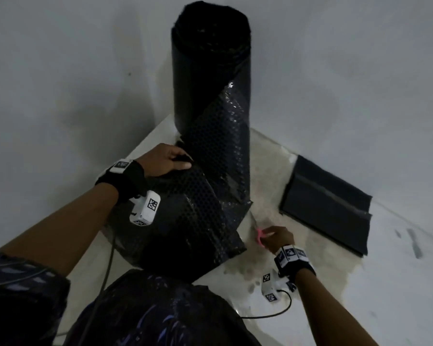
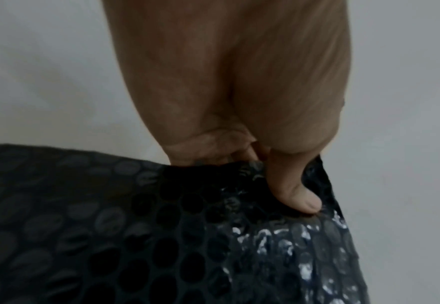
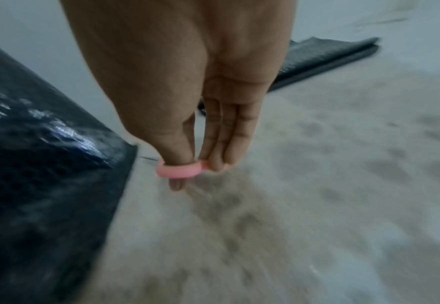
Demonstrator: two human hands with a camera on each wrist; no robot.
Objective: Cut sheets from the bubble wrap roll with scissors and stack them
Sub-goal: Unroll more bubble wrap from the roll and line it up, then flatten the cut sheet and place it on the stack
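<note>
A tall black bubble wrap roll (image 1: 210, 78) stands upright in the corner. Its loose sheet (image 1: 185, 216) hangs down and forward toward me. My left hand (image 1: 168, 159) grips the sheet's upper left edge; in the left wrist view the thumb (image 2: 291, 191) presses the bubbled sheet (image 2: 161, 236) against the curled fingers. My right hand (image 1: 276, 237) holds pink-handled scissors (image 1: 260, 237) low by the sheet's right corner. The right wrist view shows the thumb through a pink handle loop (image 3: 179, 169), beside the sheet (image 3: 44, 164). The blades are thin and hard to see.
A stack of cut black sheets (image 1: 328, 206) lies on the floor to the right, also visible as the stack (image 3: 325, 57) behind my right hand. The pale floor (image 1: 310, 283) is stained. White walls close in behind the roll. A cable (image 1: 268, 314) trails from my right wrist.
</note>
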